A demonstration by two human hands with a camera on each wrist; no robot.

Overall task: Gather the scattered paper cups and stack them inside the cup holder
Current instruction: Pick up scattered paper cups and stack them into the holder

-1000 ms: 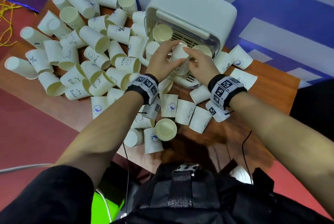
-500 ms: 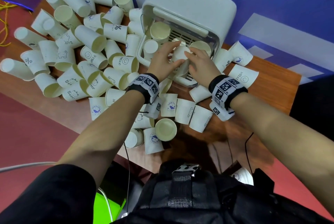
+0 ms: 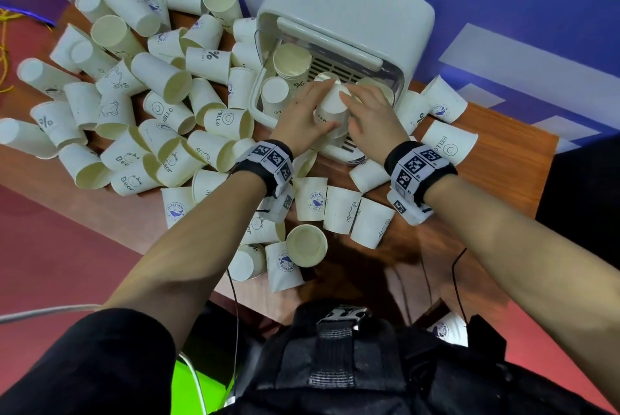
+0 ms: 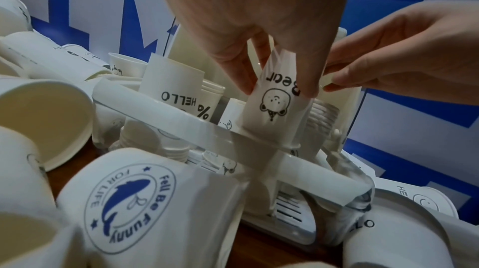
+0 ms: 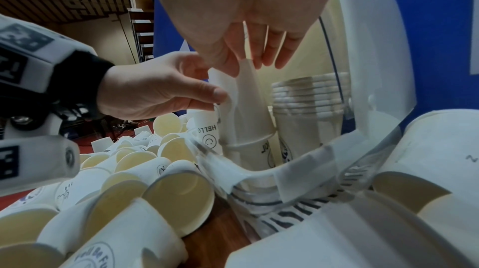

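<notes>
- Bear cup stands upside down, its rim down inside the cup holder, between my two hands.
- My left hand pinches its wall, thumb and fingers curled round the printed side.
- My right hand touches the far side with curled fingertips near the base (firm grip or not, I cannot tell).
- Stacked cups stand just beside it.

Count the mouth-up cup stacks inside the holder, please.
2: the back-left stack in the cup holder, and the right stack beside the right hand. More may be hidden.
</notes>
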